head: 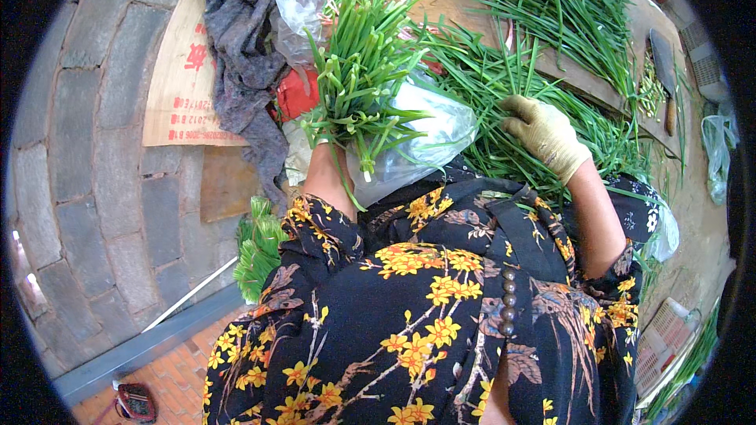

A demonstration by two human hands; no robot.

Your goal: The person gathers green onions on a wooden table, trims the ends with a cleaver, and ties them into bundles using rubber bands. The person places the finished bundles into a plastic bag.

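My left hand (323, 140) is mostly hidden under a thick bunch of green leafy stalks, which look like garlic chives (366, 65), their cut ends spreading towards me; the hand is around the bunch's lower side. My right hand (540, 136), in a cream knitted glove, rests on a loose pile of long green leaves (490, 71) across my lap. Its thumb and forefinger are bent together at the leaves, and a few upright blades stand just beyond the fingertips. A clear plastic bag (425, 130) lies between my hands, beneath the bunch.
A large leaf heap (549, 0) lies on a wooden board (552, 62) ahead. To the right are a cleaver (662, 62) with a wooden handle and small cut pieces (648, 91). A grey cloth (236, 53) and printed cardboard (177, 88) lie left, over stone paving (82, 130).
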